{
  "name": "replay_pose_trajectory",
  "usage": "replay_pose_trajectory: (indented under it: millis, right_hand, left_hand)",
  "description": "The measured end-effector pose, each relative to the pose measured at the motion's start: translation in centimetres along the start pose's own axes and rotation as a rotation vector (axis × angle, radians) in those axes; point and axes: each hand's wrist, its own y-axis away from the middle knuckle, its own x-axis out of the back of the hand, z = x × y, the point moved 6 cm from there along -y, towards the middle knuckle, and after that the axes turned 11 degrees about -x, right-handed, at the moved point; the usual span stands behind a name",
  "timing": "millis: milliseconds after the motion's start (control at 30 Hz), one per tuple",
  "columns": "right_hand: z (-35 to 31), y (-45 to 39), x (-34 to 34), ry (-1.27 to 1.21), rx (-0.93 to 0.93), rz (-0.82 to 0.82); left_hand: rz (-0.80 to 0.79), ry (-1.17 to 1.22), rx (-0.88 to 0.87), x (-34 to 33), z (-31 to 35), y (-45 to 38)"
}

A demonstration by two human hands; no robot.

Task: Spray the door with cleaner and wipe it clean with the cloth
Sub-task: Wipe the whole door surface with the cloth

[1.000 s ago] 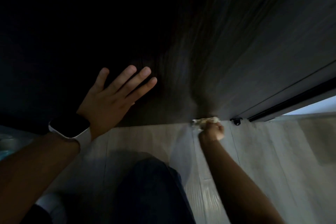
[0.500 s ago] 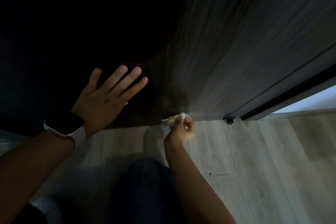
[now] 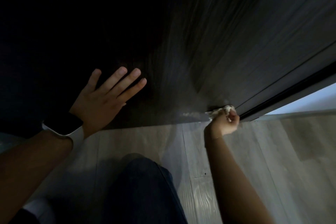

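The dark wood-grain door (image 3: pixel 227 42) fills the upper part of the head view, very dim on its left side. My left hand (image 3: pixel 103 100) lies flat against the door's lower part with fingers spread, a black watch on the wrist. My right hand (image 3: pixel 225 122) grips a small pale cloth (image 3: pixel 221 111) and presses it against the door's bottom edge, near the right corner. A pale smear runs along the bottom edge to the left of the cloth. No spray bottle is in view.
Light wood-plank floor (image 3: pixel 272 169) lies under the door. My knee in dark trousers (image 3: pixel 141 191) is at the bottom centre. A black door seal strip (image 3: pixel 291 91) and a bright gap to another room are at the right.
My right hand with the cloth went left along the door's bottom edge, then back right towards the corner. My left hand has stayed flat on the door.
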Motion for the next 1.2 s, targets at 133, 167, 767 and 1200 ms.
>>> replay_pose_trajectory:
  millis: [133,167,767,1200]
  right_hand:
    - [3.4,6.4,-0.7,-0.049,0.02,-0.101]
    - [4.4,8.1,-0.9,-0.024,0.039,-0.159]
    - [-3.5,7.5,-0.4,-0.004,0.212,-0.022]
    - [-9.6,6.0,0.5,0.137,0.476,-0.117]
  left_hand:
    - [0.0,0.003,0.001,0.1,0.1,-0.2]
    - [-0.005,0.015,0.001,0.2,0.1,-0.3]
    - [0.026,0.055,-0.007,0.5,-0.2,-0.7]
    - [0.049,0.048,-0.027,0.2,0.0,-0.6]
